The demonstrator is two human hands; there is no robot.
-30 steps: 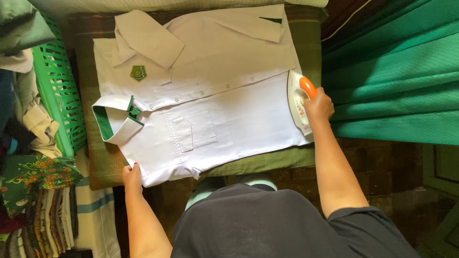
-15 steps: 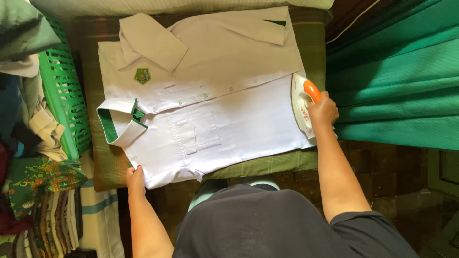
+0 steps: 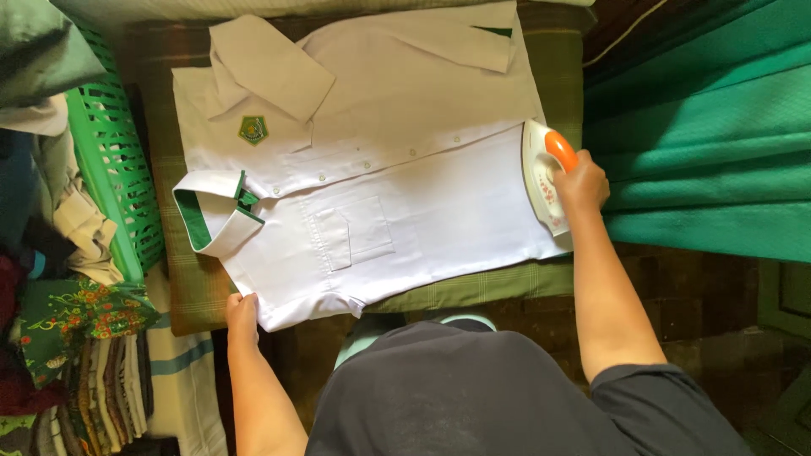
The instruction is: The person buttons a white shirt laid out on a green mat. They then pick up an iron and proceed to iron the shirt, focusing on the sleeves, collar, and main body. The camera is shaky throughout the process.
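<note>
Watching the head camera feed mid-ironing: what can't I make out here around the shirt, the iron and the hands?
- Soleplate of the iron: faces the white shirt, hidden in the head view.
- Right hand: covers most of the orange handle.
- Left hand: fingers' grip at the shirt's edge is too small to tell.
- Green basket: contents covered by piled clothes.
- Iron's cord: not traceable.

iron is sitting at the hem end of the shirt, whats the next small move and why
Probably glide the iron from the hem toward the collar, since the right hand holds it at the shirt edge while the left hand pins the shoulder corner.
</note>
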